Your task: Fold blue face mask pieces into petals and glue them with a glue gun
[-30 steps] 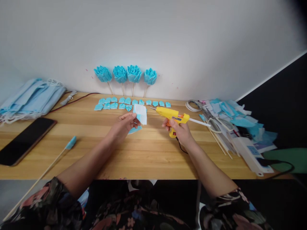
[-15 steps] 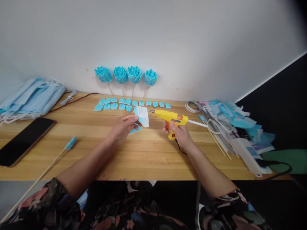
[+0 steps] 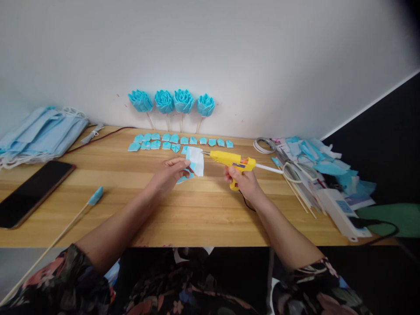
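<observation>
My left hand (image 3: 170,173) pinches a small white and blue folded fabric piece (image 3: 196,160) above the middle of the wooden table (image 3: 203,214). My right hand (image 3: 244,180) grips a yellow glue gun (image 3: 231,160) by its handle. The gun's nozzle points left and touches the top right edge of the fabric piece. A white glue stick juts out of the gun's back toward the right. Behind the hands, several small blue folded petals (image 3: 179,142) lie in rows.
Four blue fabric roses on sticks (image 3: 172,103) lean on the wall. A stack of blue face masks (image 3: 39,133) and a dark phone (image 3: 31,192) lie left. A wooden stick with a blue tip (image 3: 70,223) lies front left. Scraps, sticks and a power strip (image 3: 341,210) crowd the right.
My right hand has moved the glue gun left until its nozzle meets the fabric piece. My left hand has shifted the piece slightly to the right.
</observation>
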`<state>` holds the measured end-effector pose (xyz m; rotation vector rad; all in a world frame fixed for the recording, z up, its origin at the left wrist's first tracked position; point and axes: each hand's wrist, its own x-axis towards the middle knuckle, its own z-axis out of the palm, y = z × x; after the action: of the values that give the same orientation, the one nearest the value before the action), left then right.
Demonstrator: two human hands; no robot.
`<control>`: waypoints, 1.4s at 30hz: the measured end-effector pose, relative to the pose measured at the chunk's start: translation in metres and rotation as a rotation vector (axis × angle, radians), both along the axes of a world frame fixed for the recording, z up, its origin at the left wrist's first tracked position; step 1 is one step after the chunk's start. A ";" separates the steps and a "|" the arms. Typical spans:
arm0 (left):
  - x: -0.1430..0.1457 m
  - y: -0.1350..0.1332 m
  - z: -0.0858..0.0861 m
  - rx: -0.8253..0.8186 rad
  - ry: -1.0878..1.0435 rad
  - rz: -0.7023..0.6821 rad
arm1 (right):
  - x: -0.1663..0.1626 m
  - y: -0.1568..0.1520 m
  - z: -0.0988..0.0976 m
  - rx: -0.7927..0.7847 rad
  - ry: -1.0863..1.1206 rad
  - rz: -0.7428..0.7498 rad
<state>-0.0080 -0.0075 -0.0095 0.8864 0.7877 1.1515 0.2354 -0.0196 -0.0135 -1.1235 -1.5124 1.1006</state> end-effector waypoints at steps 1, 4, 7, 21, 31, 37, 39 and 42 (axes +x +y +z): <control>0.000 0.000 0.000 0.002 -0.001 -0.002 | 0.000 0.000 0.000 -0.003 -0.012 -0.007; 0.000 0.000 -0.001 0.013 0.006 -0.012 | 0.000 0.001 0.000 -0.006 -0.038 -0.022; 0.000 0.001 -0.002 0.022 0.011 -0.017 | 0.000 0.000 0.001 0.003 -0.040 -0.024; 0.001 -0.001 0.002 0.013 0.014 -0.026 | 0.000 0.000 0.003 0.005 -0.093 -0.064; 0.001 -0.001 0.002 0.016 0.011 -0.027 | -0.001 -0.003 0.007 0.009 -0.126 -0.080; -0.001 -0.001 0.001 0.034 -0.006 -0.014 | 0.000 0.000 0.003 0.001 -0.133 -0.103; -0.001 0.000 0.001 0.031 -0.020 0.010 | 0.000 0.001 0.004 -0.007 -0.100 -0.099; -0.002 0.002 0.001 0.032 -0.044 0.052 | -0.001 0.000 0.008 -0.037 -0.008 -0.088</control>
<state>-0.0095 -0.0055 -0.0090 0.8685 0.7625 1.2280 0.2348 -0.0200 -0.0056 -1.2095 -1.4400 1.0688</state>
